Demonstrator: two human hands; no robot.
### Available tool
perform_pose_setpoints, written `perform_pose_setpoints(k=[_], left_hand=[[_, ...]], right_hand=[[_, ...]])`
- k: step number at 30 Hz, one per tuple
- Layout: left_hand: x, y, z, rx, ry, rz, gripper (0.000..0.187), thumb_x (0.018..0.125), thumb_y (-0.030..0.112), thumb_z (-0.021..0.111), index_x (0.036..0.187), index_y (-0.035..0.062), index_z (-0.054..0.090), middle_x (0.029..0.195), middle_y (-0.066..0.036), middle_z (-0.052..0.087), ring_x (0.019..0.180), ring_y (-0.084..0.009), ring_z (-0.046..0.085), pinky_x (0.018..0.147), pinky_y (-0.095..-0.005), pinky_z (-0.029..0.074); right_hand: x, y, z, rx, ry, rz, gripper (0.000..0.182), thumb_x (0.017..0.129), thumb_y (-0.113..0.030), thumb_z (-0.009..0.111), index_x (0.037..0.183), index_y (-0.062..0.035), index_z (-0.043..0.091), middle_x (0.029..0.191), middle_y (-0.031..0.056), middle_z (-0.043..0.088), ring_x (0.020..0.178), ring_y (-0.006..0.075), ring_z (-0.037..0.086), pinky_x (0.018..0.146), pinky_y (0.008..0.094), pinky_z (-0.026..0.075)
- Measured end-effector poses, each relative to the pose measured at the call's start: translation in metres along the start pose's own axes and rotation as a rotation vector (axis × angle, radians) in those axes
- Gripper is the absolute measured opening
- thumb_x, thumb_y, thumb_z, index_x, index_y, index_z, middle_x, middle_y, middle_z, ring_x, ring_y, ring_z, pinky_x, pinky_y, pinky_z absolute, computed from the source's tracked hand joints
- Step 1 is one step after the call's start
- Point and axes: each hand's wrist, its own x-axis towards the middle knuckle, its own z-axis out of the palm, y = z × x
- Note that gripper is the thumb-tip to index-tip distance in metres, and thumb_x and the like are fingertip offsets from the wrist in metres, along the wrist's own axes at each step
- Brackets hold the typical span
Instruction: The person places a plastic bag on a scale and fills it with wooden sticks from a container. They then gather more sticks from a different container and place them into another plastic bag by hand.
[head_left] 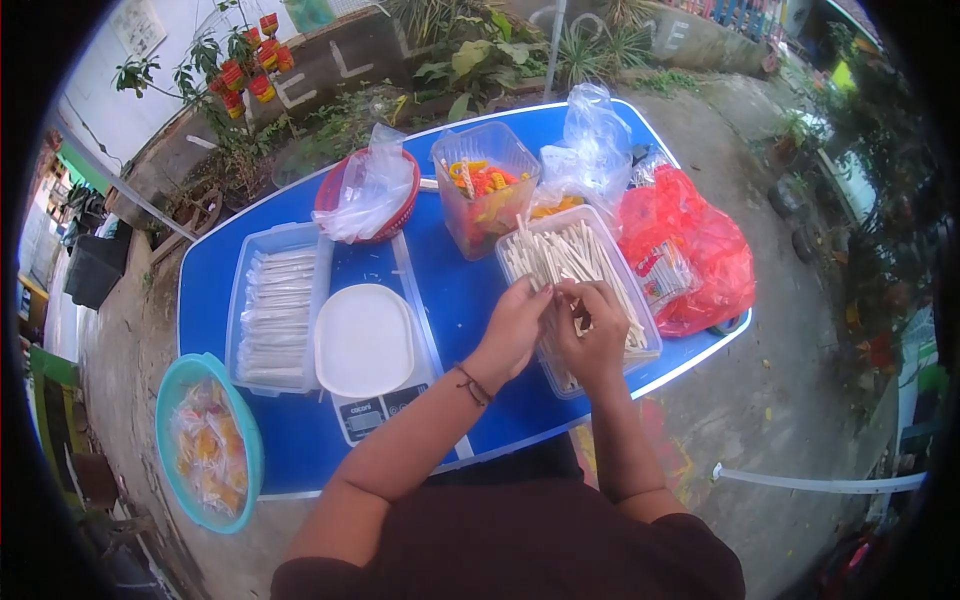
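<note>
Both hands are up over the near part of the clear container (652, 340), the left hand (513, 328) and the right hand (597, 340) meeting fingertip to fingertip. The fingers are drawn in narrow on each side, and whether they pinch anything is too small to tell! Right below and beyond them lie the pale sticks (575, 250), a loose heap filling that container at the right part of the blue bench (460, 350). Just beside it sits the red plastic bag (715, 260); to its left stands a clear tub (470, 215) of colourful pieces. Further left, here's a white scale (365, 340), next to a box of wrapped white sticks (280, 310), with the teal basin (167, 455) at the bench's near left corner.
</note>
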Motion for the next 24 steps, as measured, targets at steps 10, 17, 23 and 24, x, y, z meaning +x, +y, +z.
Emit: perform_pose_setpoints(k=[10,17,23,24], left_hand=[[0.009,0.018,0.018,0.301,0.001,0.307,0.029,0.103,0.007,0.038,0.129,0.0013,0.050,0.113,-0.010,0.063,0.103,-0.0131,0.060,0.092,-0.0297,0.048],[0.009,0.020,0.020,0.357,-0.135,0.339,0.034,0.104,0.010,0.037,0.134,-0.0021,0.045,0.128,-0.013,0.059,0.119,-0.0172,0.057,0.101,-0.0304,0.045],[0.011,0.027,0.007,0.378,-0.133,0.289,0.036,0.103,0.008,0.039,0.136,-0.0053,0.044,0.132,-0.013,0.057,0.125,-0.0189,0.053,0.104,-0.0321,0.043],[0.011,0.029,0.005,0.405,-0.127,0.287,0.035,0.103,0.008,0.039,0.136,-0.0052,0.044,0.132,-0.013,0.057,0.125,-0.0189,0.053,0.104,-0.0321,0.043]], right_hand=[[0.001,-0.005,-0.004,0.055,0.051,0.135,0.025,0.076,-0.002,0.068,0.098,-0.0004,0.057,0.089,0.0099,0.058,0.062,0.0182,0.049,0.058,0.0317,0.043],[0.000,-0.004,-0.006,-0.086,-0.208,0.252,0.016,0.082,-0.011,0.067,0.087,0.0006,0.058,0.073,0.0198,0.059,0.065,0.0341,0.060,0.059,0.0423,0.044],[-0.002,-0.003,-0.005,-0.141,-0.197,0.199,0.014,0.088,-0.013,0.062,0.084,-0.0014,0.055,0.072,0.0219,0.058,0.068,0.0402,0.059,0.061,0.0482,0.044],[-0.002,-0.003,-0.005,-0.143,-0.194,0.204,0.014,0.088,-0.013,0.061,0.084,-0.0014,0.054,0.071,0.0216,0.058,0.068,0.0406,0.059,0.062,0.0486,0.044]])
